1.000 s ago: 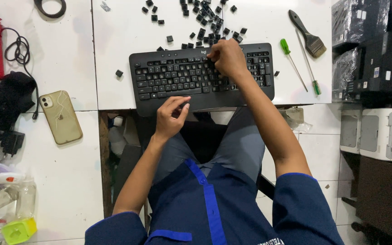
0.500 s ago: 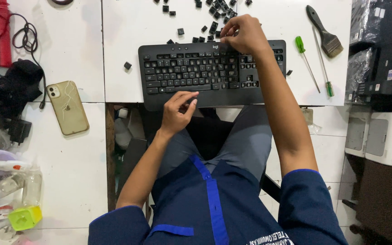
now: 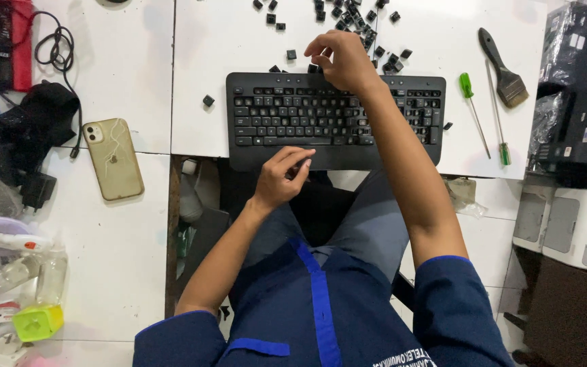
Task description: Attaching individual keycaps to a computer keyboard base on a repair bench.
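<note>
1. Right hand reaches over the far edge of the flat black plastic keyboard; its fingers are bent together, but I cannot tell if they pinch a keycap.
2. Left hand rests at the near edge of the keyboard, its fingers curled loosely, holding nothing.
3. Keyboard lies on the white table, with its near edge over the table border.
4. Small loose black keycaps lie scattered behind the keyboard.
5. Green-handled screwdriver and a black-handled brush lie to the right; a beige phone lies well to the left.
</note>
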